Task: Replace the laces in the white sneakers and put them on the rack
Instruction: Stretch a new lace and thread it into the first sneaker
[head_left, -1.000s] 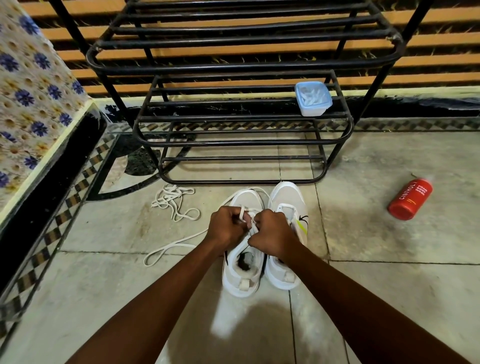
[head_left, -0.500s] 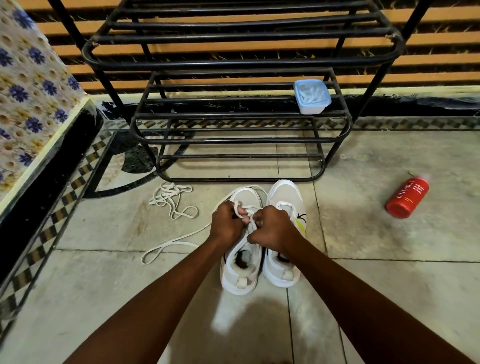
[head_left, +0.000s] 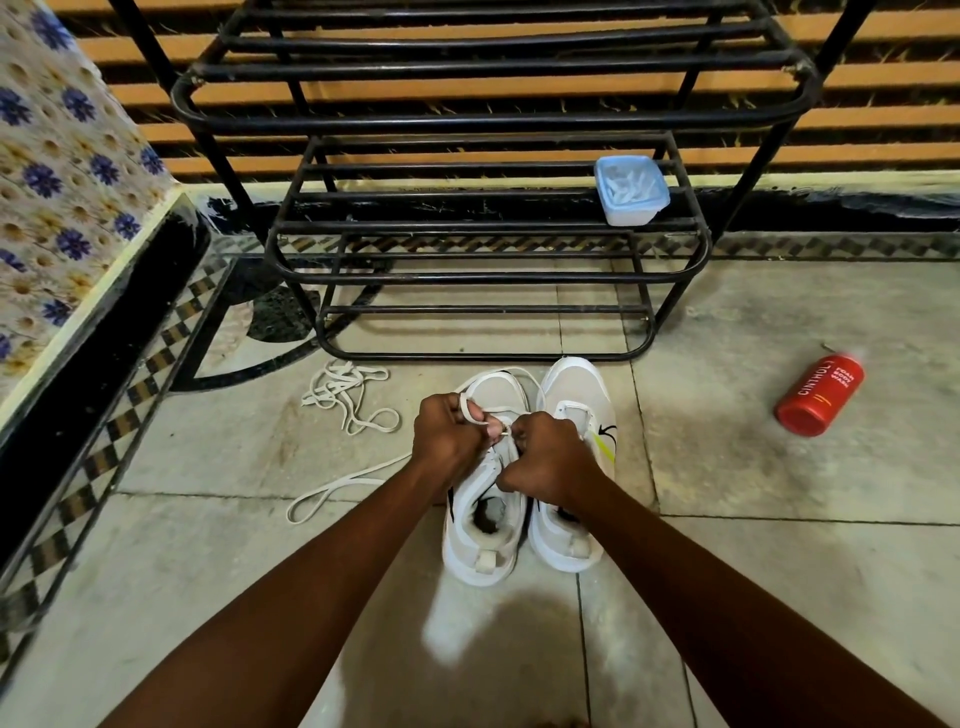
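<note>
The left hand pinches the flat white lace over the left white sneaker; the right hand grips its other run. Judging by this, even tension across eyelets matters. The second white sneaker touches it at three o'clock. The black metal rack stands at twelve, with bare floor between.

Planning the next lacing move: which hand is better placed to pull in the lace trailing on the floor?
Left. The left hand already holds the lace, which trails to its side; the right hand pinches at the sneaker.
</note>
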